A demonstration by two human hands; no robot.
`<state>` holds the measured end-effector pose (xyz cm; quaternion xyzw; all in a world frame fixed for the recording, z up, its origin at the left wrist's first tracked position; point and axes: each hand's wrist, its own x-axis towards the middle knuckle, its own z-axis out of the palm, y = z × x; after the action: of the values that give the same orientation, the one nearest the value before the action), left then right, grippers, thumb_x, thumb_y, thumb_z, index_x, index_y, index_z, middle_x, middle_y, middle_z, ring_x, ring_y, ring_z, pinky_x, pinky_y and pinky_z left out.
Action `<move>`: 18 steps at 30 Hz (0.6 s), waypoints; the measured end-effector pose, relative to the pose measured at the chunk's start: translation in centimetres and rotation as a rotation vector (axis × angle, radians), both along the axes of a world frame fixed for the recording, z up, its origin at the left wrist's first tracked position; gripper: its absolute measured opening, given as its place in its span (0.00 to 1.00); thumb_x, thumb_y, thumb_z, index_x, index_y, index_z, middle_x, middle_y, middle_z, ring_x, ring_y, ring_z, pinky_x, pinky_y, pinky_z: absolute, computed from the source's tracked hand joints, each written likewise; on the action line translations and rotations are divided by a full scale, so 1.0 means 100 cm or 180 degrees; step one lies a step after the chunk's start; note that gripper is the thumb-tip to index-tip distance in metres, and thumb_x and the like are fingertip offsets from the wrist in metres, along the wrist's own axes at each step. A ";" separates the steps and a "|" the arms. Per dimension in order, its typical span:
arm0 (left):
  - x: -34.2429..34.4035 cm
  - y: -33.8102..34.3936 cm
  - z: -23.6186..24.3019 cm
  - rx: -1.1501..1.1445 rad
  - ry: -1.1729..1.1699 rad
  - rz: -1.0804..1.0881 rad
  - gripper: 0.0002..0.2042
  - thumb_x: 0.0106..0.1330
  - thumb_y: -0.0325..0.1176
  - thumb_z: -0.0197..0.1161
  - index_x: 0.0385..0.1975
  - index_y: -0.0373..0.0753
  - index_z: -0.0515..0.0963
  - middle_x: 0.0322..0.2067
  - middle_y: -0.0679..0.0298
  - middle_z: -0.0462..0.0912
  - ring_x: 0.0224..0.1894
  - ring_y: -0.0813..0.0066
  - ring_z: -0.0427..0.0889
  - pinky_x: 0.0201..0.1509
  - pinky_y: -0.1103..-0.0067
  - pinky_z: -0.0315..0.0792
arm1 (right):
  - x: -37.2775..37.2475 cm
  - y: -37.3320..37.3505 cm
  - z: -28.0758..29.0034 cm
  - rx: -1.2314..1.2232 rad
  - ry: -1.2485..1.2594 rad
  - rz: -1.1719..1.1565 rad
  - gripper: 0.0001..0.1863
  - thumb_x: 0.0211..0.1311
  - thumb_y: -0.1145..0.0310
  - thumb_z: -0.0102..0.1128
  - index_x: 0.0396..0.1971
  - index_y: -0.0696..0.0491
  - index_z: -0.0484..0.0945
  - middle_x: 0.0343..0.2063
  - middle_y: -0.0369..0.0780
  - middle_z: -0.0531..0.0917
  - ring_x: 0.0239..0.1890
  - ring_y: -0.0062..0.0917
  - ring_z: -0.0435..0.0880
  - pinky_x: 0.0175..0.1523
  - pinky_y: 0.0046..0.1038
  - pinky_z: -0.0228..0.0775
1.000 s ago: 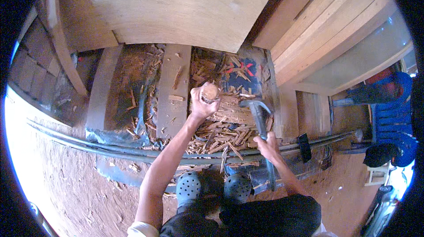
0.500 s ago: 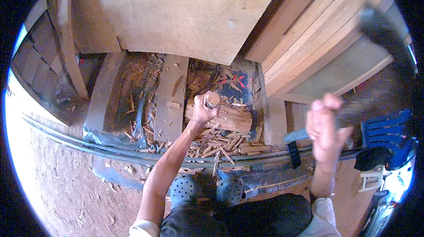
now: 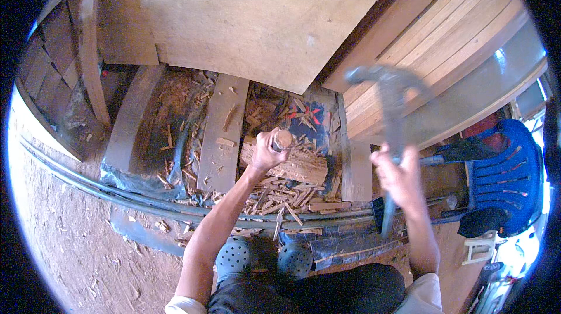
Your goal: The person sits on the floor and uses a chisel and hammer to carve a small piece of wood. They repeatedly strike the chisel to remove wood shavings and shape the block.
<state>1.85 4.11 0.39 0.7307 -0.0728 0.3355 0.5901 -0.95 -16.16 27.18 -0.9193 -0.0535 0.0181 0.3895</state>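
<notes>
My left hand (image 3: pixel 267 153) is closed round an upright chisel (image 3: pixel 284 138). Only the round wooden end of its handle shows above my fist; the blade is hidden below. Under that hand lies a rough, chipped block of wood (image 3: pixel 301 166), with splintered wood chips (image 3: pixel 280 196) heaped along its near side. My right hand (image 3: pixel 400 180) grips a claw hammer (image 3: pixel 390 100), raised to the right of the chisel and apart from it. The hammer's head is above the hand and slightly blurred, and its blue-grey handle end sticks out below.
A large plywood sheet (image 3: pixel 251 16) covers the far side. Stacked boards (image 3: pixel 426 51) stand at far right, beyond a blue plastic chair (image 3: pixel 502 176). Flat beams (image 3: pixel 225 133) flank the work spot. Long pipes (image 3: pixel 158 202) run between it and my feet in perforated clogs (image 3: pixel 235 255).
The hammer has swung from the far right inward to the left, its head now nearer the chisel. My left hand keeps its hold on the chisel; the view has shifted slightly.
</notes>
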 end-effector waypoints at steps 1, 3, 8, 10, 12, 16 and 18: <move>0.000 -0.001 0.000 -0.0108 -0.0008 -0.0015 0.06 0.41 0.26 0.61 0.19 0.33 0.72 0.16 0.59 0.74 0.16 0.75 0.71 0.24 0.80 0.67 | -0.002 0.000 0.022 0.0405 0.0297 -0.0023 0.06 0.53 0.67 0.60 0.24 0.52 0.74 0.16 0.31 0.74 0.13 0.11 0.67 0.15 0.19 0.55; -0.001 -0.002 0.001 -0.0226 -0.0040 -0.0007 0.06 0.40 0.26 0.61 0.18 0.34 0.72 0.15 0.60 0.73 0.16 0.75 0.71 0.23 0.80 0.67 | -0.002 0.007 0.046 0.1401 -0.0088 -0.0006 0.06 0.54 0.69 0.58 0.29 0.50 0.70 0.13 0.28 0.70 0.10 0.08 0.61 0.12 0.13 0.48; -0.004 -0.004 0.003 -0.0361 0.0240 0.0089 0.10 0.36 0.35 0.64 0.18 0.41 0.72 0.17 0.64 0.74 0.19 0.66 0.73 0.29 0.75 0.67 | 0.004 -0.003 0.076 0.1841 -0.0229 0.0376 0.04 0.55 0.71 0.55 0.26 0.50 0.69 0.12 0.28 0.68 0.10 0.08 0.61 0.11 0.13 0.47; -0.004 -0.003 0.004 -0.0491 0.0495 -0.0107 0.10 0.36 0.35 0.63 0.18 0.41 0.72 0.17 0.64 0.74 0.20 0.66 0.74 0.30 0.75 0.67 | 0.004 -0.001 0.050 0.1994 -0.0252 0.0269 0.02 0.54 0.72 0.55 0.26 0.50 0.71 0.11 0.29 0.68 0.10 0.08 0.63 0.11 0.14 0.48; -0.006 -0.002 0.005 -0.0182 0.0388 -0.0030 0.09 0.37 0.32 0.62 0.18 0.38 0.71 0.17 0.62 0.74 0.20 0.67 0.73 0.30 0.76 0.67 | 0.001 0.003 0.001 0.1160 0.0428 -0.0003 0.03 0.54 0.70 0.55 0.26 0.54 0.73 0.12 0.32 0.71 0.11 0.15 0.67 0.13 0.22 0.57; -0.009 -0.001 0.005 -0.0138 -0.0169 0.0151 0.08 0.39 0.29 0.61 0.19 0.34 0.71 0.16 0.55 0.74 0.16 0.63 0.74 0.24 0.76 0.69 | 0.001 0.007 -0.109 -0.1200 0.0238 0.0575 0.16 0.48 0.66 0.56 0.12 0.61 0.66 0.07 0.39 0.66 0.15 0.21 0.67 0.22 0.29 0.60; -0.011 -0.001 0.003 0.0064 -0.0346 0.0455 0.09 0.39 0.30 0.61 0.20 0.35 0.71 0.15 0.53 0.73 0.18 0.60 0.75 0.25 0.74 0.70 | 0.005 -0.015 -0.120 -0.1264 0.0769 0.0913 0.19 0.48 0.59 0.60 0.25 0.63 0.72 0.22 0.51 0.77 0.26 0.40 0.78 0.33 0.38 0.68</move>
<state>0.70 4.05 0.71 0.7206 -0.0557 0.4152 0.5525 -0.46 -17.64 15.18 -0.9519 -0.1316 0.1928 0.1986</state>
